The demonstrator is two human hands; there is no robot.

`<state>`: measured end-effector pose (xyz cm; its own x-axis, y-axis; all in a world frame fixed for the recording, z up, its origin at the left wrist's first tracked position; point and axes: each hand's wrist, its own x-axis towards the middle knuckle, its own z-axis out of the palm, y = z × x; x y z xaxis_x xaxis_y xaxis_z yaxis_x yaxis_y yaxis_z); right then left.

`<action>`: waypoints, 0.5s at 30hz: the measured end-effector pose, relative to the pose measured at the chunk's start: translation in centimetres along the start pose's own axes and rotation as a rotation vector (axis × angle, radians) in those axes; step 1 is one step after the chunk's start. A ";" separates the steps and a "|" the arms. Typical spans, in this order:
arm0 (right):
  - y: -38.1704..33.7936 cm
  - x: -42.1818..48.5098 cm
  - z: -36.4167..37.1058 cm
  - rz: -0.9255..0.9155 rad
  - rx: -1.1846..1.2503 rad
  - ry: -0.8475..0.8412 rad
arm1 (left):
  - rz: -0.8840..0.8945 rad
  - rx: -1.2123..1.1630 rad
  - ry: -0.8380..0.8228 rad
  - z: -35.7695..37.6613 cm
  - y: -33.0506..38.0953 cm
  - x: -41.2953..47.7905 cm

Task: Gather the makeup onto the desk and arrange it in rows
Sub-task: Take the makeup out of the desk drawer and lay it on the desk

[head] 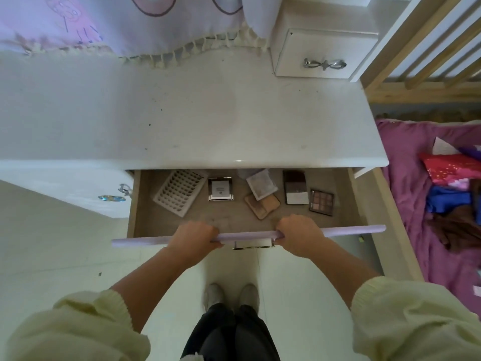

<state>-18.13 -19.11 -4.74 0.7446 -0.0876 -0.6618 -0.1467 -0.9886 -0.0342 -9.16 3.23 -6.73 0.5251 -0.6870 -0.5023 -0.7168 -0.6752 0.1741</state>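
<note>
Left hand (194, 237) and right hand (299, 235) each grip the drawer front (351, 230), fingers curled over its top edge. Makeup (262, 205) lies in the open drawer (145, 220): tray (179, 191), compact (220, 188), sachet (261, 187), palette (321, 201), none yet on the tabletop (182, 113). Best to pull evenly with both, keeping the drawer level, so the pieces half under the tabletop edge come within reach.

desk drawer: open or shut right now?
Open. The drawer is pulled out from under the desk top, its floor and an eyeshadow palette exposed; left hand and right hand grip its front edge.
</note>
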 end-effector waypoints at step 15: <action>-0.3 -1.3 3.0 -0.100 -0.052 -0.108 | 0.132 0.006 -0.084 2.8 0.5 -1.2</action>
<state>-21.07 -18.36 -6.10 0.6790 0.0224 -0.7338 -0.0395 -0.9970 -0.0670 -11.42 4.52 -8.42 0.3863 -0.7444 -0.5447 -0.7799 -0.5789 0.2379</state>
